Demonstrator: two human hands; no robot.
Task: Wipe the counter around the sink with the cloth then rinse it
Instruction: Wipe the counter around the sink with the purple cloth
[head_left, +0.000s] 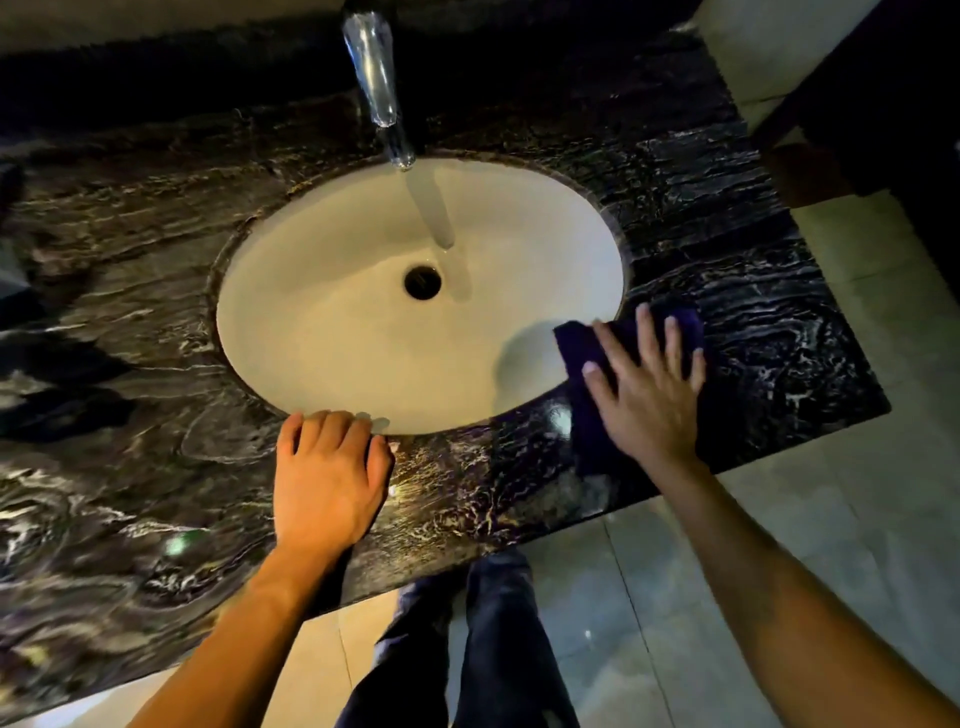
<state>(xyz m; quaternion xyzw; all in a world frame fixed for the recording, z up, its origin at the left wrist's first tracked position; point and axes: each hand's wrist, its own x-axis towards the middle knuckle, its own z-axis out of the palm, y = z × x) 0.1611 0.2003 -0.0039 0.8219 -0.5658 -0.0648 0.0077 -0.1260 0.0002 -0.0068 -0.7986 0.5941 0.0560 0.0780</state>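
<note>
The dark, white-veined polished stone counter (727, 270) spreads under both hands and is the largest thing here; its front edge runs just behind the wrists, and its right edge falls away to pale floor tiles (675, 597) a short way beyond the right hand's little finger. Set into it is the oval cream basin of the sink (322, 312), whose rim passes directly in front of the left fingers and just to the thumb side of the right ones. A chrome tap (371, 73) stands at the far side, well beyond all the fingertips, with water seemingly running from it toward the drain.

The dark purple folded cloth (587, 415) lies flat on the counter under the right hand (649, 400), one corner overhanging the basin rim. The fingers (644, 332) are spread wide and pressed flat on it, pinning rather than gripping, probably so the whole cloth drags evenly across the stone. The left hand (324, 483) rests empty on the counter, its fingers (332, 426) loosely curled at the sink's near rim, likely as a brace while leaning in.

Wiping looks underway on the right side. Ahead of the right fingertips the counter runs clear toward the back; beyond the little finger there is little room before the edge.
</note>
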